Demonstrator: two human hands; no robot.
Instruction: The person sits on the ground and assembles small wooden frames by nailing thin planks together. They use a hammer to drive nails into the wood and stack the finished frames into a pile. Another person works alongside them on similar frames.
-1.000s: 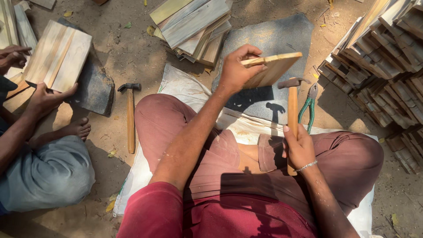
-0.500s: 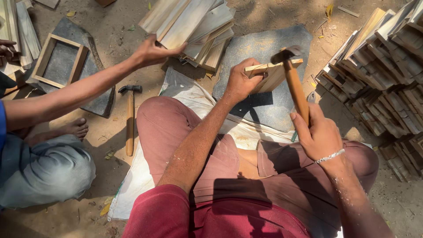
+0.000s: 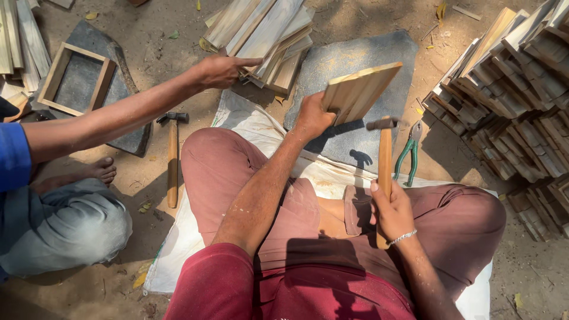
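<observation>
The left hand [image 3: 312, 117] is gripping a wooden slat panel [image 3: 360, 90] at its lower-left end, long axis tilting up toward the upper right, above a grey stone slab [image 3: 355, 53]. The right hand [image 3: 391, 210] is closing around a hammer [image 3: 384, 155], handle vertical, head uppermost. At upper centre, a co-worker's hand [image 3: 222, 70] is touching a plank stack [image 3: 261, 35].
</observation>
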